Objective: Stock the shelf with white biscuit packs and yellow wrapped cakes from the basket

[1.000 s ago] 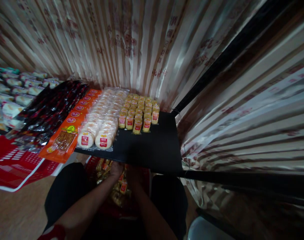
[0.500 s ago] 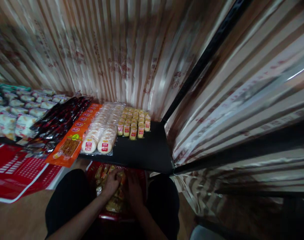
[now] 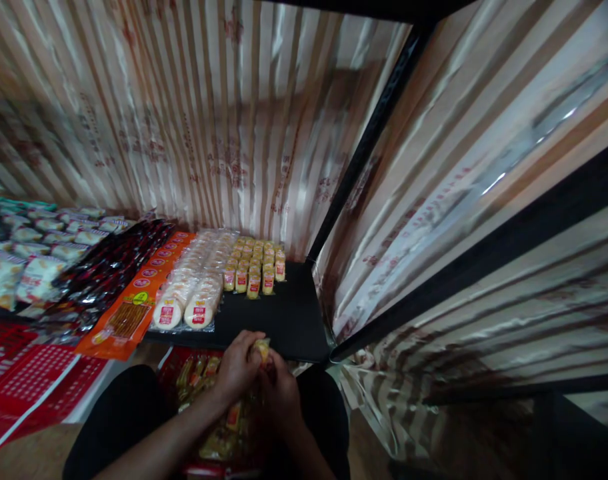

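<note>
My left hand [image 3: 241, 365] is closed around a small yellow snack packet [image 3: 261, 348], raised just above the front edge of the black shelf. Pressed up beside it, my right hand [image 3: 282, 385] has its fingers curled on the same packet. Below both hands, a red basket [image 3: 167, 363] between my knees holds many loose yellow packets [image 3: 219, 440]. On the shelf, similar yellow packets [image 3: 254, 283] stand in short rows. To their left lie two rows of round white crackers [image 3: 199, 313] in clear wrap.
An orange snack bag [image 3: 121, 327], dark shiny packets [image 3: 104, 273] and white bags [image 3: 39, 273] line the black shelf [image 3: 279, 327] leftward. A second red basket [image 3: 29, 380] sits below left. A black post [image 3: 354, 160] and striped plastic sheeting [image 3: 234, 133] enclose the back and right.
Both hands have come up out of the basket and met, now with a yellow packet between them. The view has shifted, so the shelf appears lower and further left.
</note>
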A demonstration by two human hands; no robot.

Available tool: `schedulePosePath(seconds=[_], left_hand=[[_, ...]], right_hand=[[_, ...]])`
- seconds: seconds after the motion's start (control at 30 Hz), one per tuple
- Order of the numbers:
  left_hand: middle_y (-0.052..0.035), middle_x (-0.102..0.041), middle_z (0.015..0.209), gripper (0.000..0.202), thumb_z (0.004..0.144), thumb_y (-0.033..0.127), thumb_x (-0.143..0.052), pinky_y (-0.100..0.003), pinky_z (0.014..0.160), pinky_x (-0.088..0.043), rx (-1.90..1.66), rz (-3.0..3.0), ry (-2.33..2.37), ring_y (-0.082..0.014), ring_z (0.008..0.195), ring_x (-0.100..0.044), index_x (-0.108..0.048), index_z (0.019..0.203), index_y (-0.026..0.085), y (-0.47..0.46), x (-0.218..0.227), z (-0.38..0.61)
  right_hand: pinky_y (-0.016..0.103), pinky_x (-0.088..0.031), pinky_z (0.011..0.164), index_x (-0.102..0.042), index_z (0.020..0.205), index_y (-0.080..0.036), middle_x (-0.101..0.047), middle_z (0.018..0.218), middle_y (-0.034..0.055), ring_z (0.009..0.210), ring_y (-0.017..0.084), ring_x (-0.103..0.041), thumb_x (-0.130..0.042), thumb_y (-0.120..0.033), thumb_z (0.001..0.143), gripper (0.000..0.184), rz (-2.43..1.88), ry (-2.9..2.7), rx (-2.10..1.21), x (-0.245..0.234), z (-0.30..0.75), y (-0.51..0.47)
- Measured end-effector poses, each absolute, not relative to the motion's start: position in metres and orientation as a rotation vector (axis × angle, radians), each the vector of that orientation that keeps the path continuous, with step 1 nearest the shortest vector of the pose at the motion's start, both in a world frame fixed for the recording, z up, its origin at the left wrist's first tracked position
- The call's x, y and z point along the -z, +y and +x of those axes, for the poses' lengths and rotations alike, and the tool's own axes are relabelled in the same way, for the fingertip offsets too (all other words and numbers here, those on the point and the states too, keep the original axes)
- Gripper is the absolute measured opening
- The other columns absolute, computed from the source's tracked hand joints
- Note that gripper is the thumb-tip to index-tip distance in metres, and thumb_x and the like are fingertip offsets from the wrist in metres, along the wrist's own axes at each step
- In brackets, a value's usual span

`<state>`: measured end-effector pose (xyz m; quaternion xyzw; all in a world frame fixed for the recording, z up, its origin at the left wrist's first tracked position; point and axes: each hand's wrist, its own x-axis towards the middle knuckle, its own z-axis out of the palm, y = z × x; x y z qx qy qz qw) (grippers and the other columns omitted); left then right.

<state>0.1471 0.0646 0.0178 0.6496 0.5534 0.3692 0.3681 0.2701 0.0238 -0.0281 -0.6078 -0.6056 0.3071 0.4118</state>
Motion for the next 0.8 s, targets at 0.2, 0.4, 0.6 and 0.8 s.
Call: schedulePosePath(seconds=[0.2, 0.4, 0.6, 0.8], left_hand=[[-0.0100, -0.056, 0.119, 0.042, 0.079, 0.018, -0.041, -0.035, 0.093, -0.045, -1.095, 1.726, 1.365, -0.0178, 0.107, -0.054, -0.049, 0.120, 0.016, 0.098, -0.017, 0.184], [-0.0097, -0.052, 0.127, 0.040, 0.080, 0.019, -0.038, -0.037, 0.104, -0.035, -1.012, 1.752, 1.405, -0.0187, 0.119, -0.046, -0.055, 0.116, 0.016, 0.127, 0.000, 0.218], [-0.0073, -0.047, 0.134, 0.041, 0.084, 0.023, -0.035, -0.035, 0.108, -0.029, -0.881, 1.733, 1.505, -0.0188, 0.125, -0.040, -0.055, 0.119, 0.016, 0.157, 0.001, 0.235], [-0.0099, -0.046, 0.135, 0.045, 0.087, 0.027, -0.030, -0.034, 0.110, -0.025, -0.834, 1.726, 1.541, -0.0175, 0.127, -0.038, -0.051, 0.123, 0.011, 0.180, 0.006, 0.244]], right_hand=[[0.025, -0.049, 0.066, -0.058, 0.110, -0.016, -0.066, 0.092, 0.0060, 0.067, 0.015, -0.061, -0.049, -0.035, 0.077, 0.039, -1.685, -1.340, -0.671, 0.010, 0.296, 0.076], [0.026, -0.047, 0.065, -0.058, 0.110, -0.016, -0.066, 0.084, 0.0048, 0.065, 0.015, -0.060, -0.047, -0.037, 0.075, 0.042, -1.783, -1.231, -0.554, 0.019, 0.317, 0.132], [0.025, -0.046, 0.062, -0.057, 0.112, -0.016, -0.066, 0.087, 0.0057, 0.066, 0.015, -0.060, -0.044, -0.035, 0.077, 0.042, -1.853, -1.276, -0.506, 0.026, 0.327, 0.178], [0.026, -0.046, 0.069, -0.058, 0.113, -0.019, -0.065, 0.094, 0.0058, 0.076, 0.016, -0.061, -0.045, -0.032, 0.077, 0.040, -1.835, -1.326, -0.460, 0.032, 0.331, 0.212]])
